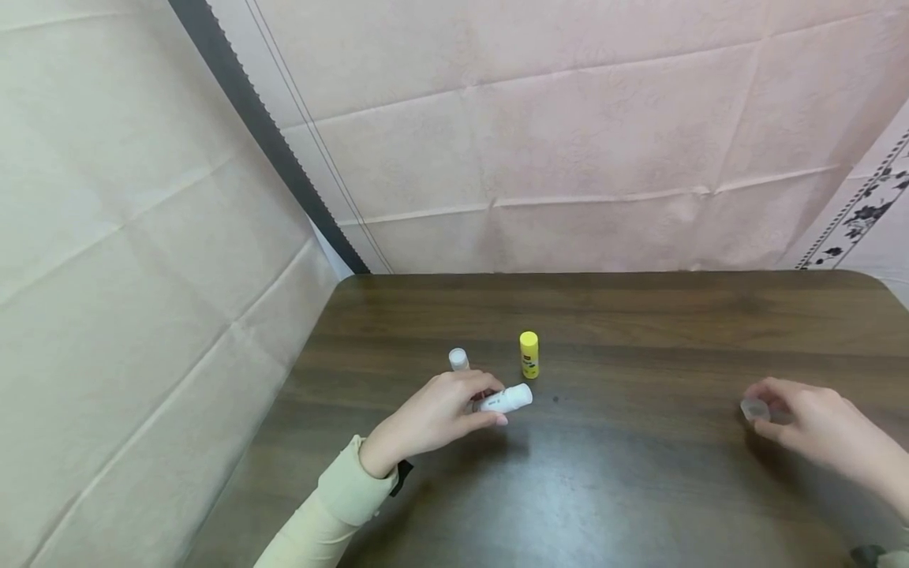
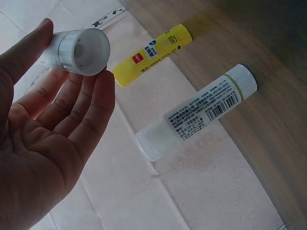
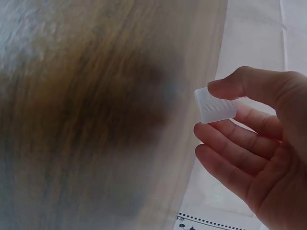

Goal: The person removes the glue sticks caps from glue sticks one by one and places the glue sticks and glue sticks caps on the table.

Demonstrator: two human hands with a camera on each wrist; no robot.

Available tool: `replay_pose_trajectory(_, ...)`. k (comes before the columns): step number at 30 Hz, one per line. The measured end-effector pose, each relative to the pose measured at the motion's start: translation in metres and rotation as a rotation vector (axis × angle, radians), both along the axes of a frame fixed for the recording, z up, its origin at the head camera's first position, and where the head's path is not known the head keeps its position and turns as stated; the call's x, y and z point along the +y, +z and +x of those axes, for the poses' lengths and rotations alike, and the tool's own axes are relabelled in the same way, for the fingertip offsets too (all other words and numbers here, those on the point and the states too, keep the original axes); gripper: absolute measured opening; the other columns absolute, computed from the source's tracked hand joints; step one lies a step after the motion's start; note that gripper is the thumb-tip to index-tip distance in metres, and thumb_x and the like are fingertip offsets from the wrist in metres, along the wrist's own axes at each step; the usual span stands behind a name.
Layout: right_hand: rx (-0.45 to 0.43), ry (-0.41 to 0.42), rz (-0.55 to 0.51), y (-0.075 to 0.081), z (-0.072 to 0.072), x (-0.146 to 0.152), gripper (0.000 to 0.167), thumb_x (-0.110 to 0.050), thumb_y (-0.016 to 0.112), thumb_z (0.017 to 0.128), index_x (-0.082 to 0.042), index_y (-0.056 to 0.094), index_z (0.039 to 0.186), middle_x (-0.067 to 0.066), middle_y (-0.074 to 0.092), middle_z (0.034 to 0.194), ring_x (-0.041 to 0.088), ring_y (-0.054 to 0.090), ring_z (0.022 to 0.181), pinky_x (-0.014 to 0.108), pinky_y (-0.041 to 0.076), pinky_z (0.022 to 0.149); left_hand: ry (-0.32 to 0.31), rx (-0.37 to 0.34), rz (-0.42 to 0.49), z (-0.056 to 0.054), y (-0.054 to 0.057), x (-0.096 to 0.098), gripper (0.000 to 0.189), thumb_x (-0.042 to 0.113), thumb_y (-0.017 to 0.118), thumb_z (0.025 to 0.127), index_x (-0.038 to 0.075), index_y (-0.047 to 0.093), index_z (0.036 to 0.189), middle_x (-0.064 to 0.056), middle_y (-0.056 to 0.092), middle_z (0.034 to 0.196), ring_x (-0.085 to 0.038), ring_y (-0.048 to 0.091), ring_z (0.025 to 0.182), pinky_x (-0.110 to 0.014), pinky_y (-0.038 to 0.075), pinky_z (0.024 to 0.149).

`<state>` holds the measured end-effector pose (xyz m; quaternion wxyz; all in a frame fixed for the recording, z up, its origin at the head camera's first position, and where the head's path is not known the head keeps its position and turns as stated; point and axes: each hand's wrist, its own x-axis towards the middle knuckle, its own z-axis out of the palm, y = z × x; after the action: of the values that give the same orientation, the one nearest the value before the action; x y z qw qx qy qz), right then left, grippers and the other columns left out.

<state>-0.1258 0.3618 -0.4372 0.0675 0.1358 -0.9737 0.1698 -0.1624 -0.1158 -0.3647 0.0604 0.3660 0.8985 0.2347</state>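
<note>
Near the middle of the table, my left hand [image 1: 442, 406] pinches a white glue stick [image 1: 507, 398] between thumb and fingers. It lies sideways in the grip, one end towards the right; the left wrist view shows a round, recessed end of this glue stick [image 2: 88, 52]. Just beyond that hand, a second white glue stick [image 1: 458, 360] stands upright, partly hidden by the hand in the head view. A yellow glue stick [image 1: 529, 355] stands upright to its right. Far to the right, my right hand [image 1: 817, 418] pinches a small translucent ribbed cap [image 3: 215, 106] by its sides, above the table.
The dark wooden table [image 1: 639, 331] has its far edge against a pale creased cloth [image 1: 568, 142]. Another pale cloth [image 1: 128, 260] hangs along the left side. Wide table surface lies between the two hands.
</note>
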Motion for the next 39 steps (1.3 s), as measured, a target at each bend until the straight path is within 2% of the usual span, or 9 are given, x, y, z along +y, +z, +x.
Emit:
replay_pose_trajectory(2, -0.031, 0.002, 0.000, 0.0008, -0.0005, 0.0001, 0.030, -0.012, 0.085, 0.076, -0.007, 0.068, 0.100, 0.009, 0.072, 0.090, 0.032, 0.069, 0.080, 0.052, 0.053, 0.066, -0.001, 0.001, -0.002, -0.0001, 0.0002, 0.0001, 0.034, 0.034, 0.078, 0.089, 0.012, 0.069, 0.114, 0.007, 0.064, 0.098, -0.007, 0.057, 0.082, -0.022, 0.049, 0.074)
replay_pose_trajectory(10, -0.097, 0.000, 0.005, 0.0035, -0.0016, -0.0014, 0.032, -0.010, 0.084, 0.077, -0.002, 0.067, 0.103, 0.010, 0.072, 0.087, 0.034, 0.069, 0.080, 0.053, 0.052, 0.066, -0.001, -0.002, -0.001, 0.0001, 0.0002, -0.0006, 0.034, 0.033, 0.078, 0.090, 0.011, 0.069, 0.114, 0.006, 0.065, 0.098, -0.007, 0.057, 0.082, -0.022, 0.050, 0.074)
replay_pose_trajectory(18, -0.045, 0.010, 0.020, -0.0004, -0.0016, -0.0012, 0.031, -0.011, 0.086, 0.074, -0.005, 0.068, 0.098, 0.001, 0.071, 0.083, 0.020, 0.067, 0.073, 0.041, 0.051, 0.064, -0.004, -0.008, 0.005, 0.0000, -0.0001, -0.0018, 0.034, 0.033, 0.078, 0.090, 0.011, 0.069, 0.115, 0.006, 0.065, 0.098, -0.007, 0.057, 0.081, -0.022, 0.050, 0.074)
replay_pose_trajectory(27, -0.052, 0.000, 0.023, -0.0009, -0.0005, 0.0045, 0.031, -0.013, 0.086, 0.073, -0.008, 0.068, 0.098, 0.000, 0.072, 0.082, 0.014, 0.066, 0.072, 0.043, 0.051, 0.064, 0.001, -0.023, 0.025, 0.0002, -0.0015, -0.0034, 0.032, 0.031, 0.078, 0.090, 0.012, 0.069, 0.115, 0.008, 0.065, 0.096, -0.007, 0.057, 0.081, -0.022, 0.050, 0.074)
replay_pose_trajectory(34, -0.156, -0.023, 0.009, 0.0013, -0.0017, 0.0035, 0.030, -0.009, 0.082, 0.077, 0.000, 0.066, 0.100, 0.004, 0.070, 0.081, 0.023, 0.066, 0.072, 0.042, 0.050, 0.061, 0.003, -0.024, 0.032, 0.0008, -0.0015, -0.0042, 0.032, 0.032, 0.077, 0.091, 0.013, 0.069, 0.115, 0.009, 0.064, 0.096, -0.007, 0.058, 0.081, -0.022, 0.050, 0.074)
replay_pose_trajectory(39, -0.149, -0.019, 0.014, 0.0002, -0.0009, 0.0024, 0.032, -0.008, 0.081, 0.077, 0.004, 0.066, 0.103, 0.004, 0.070, 0.080, 0.022, 0.066, 0.071, 0.041, 0.050, 0.059, 0.002, -0.015, 0.036, 0.0012, -0.0016, -0.0047, 0.032, 0.031, 0.076, 0.091, 0.012, 0.069, 0.115, 0.009, 0.064, 0.096, -0.008, 0.059, 0.081, -0.022, 0.050, 0.074)
